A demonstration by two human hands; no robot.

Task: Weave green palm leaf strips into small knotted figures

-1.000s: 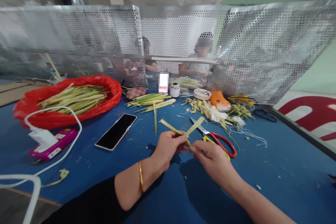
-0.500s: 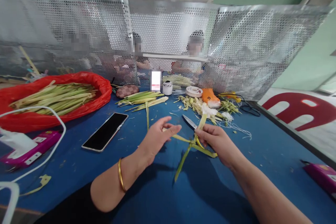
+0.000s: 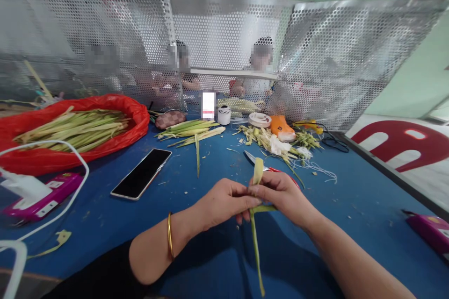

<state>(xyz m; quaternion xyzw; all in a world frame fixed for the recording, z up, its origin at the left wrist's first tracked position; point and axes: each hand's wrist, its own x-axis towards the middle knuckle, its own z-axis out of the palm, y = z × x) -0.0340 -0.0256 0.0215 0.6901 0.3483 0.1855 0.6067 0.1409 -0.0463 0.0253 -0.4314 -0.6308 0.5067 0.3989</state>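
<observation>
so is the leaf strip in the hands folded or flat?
Folded. The leaf strip is pinched between left hand and right hand; one end sticks up, a short part crosses sideways, the tail hangs down.

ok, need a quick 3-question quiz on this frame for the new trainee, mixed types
1. True or false: the left hand and the right hand both pinch the leaf strip.
2. The red bag holds: A) green leaf stalks B) coiled rope C) folded cloth.
3. Fill in: the gold bangle sits on the ___ wrist.

Key: 1 true; 2 A; 3 left.
</observation>
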